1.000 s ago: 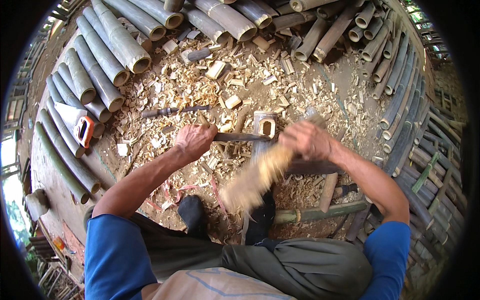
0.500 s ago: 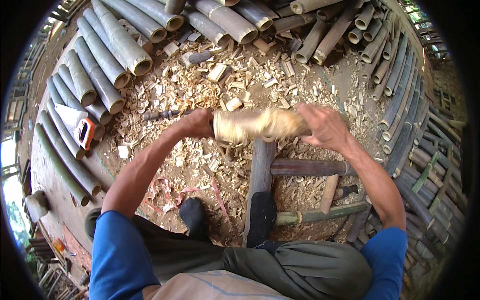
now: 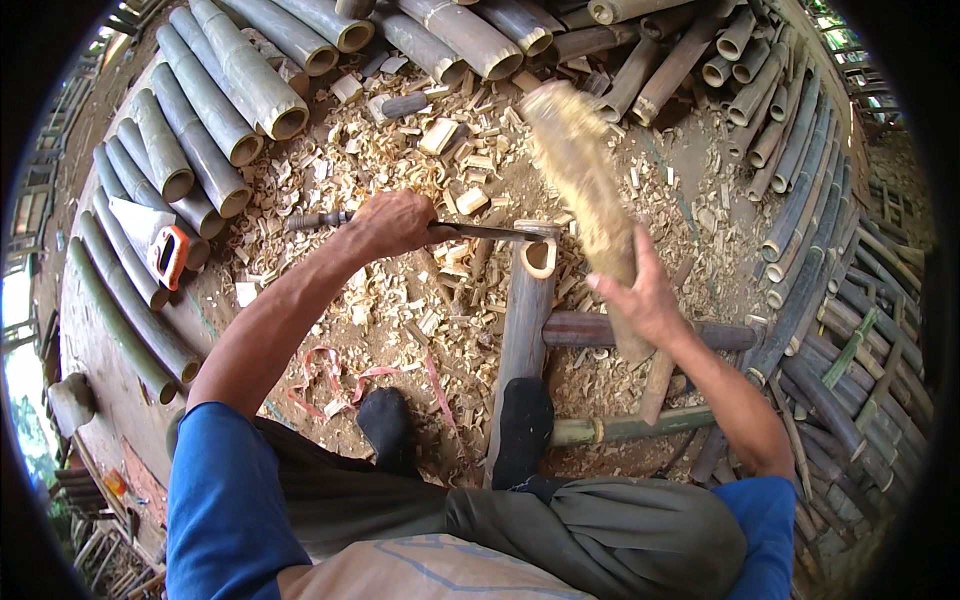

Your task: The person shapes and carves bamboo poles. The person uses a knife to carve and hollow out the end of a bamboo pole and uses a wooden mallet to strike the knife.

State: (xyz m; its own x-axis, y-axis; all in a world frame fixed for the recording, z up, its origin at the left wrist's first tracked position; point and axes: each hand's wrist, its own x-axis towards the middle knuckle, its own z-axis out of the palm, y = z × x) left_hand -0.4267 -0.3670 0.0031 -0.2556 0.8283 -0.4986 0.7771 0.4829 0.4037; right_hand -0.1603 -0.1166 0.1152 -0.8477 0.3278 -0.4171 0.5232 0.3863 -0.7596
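My left hand (image 3: 392, 222) is closed round the middle of a long chisel, its dark handle (image 3: 318, 220) sticking out to the left. The chisel's narrow metal blade (image 3: 490, 232) reaches right, its tip at the notched upper end of a bamboo post (image 3: 522, 310). A pale curved cut-out shows in that end. In my right hand (image 3: 645, 300) is a thick, rough wooden mallet (image 3: 585, 170), gripped at its lower part, tilted with its worn, blurred head up and to the left, apart from the chisel. My socked right foot (image 3: 523, 430) rests on the post.
A bamboo crosspiece (image 3: 650, 332) and a greener pole (image 3: 640, 425) join the post on the right. Wood chips (image 3: 350, 190) cover the ground. Cut bamboo poles (image 3: 205, 95) lie left and far, more stacked at right. A saw with an orange handle (image 3: 170, 255) lies left.
The mallet has swung from lying level between my hands to a steep tilt, its head now farther away. My right hand has come nearer to me. The chisel blade and post end now show.
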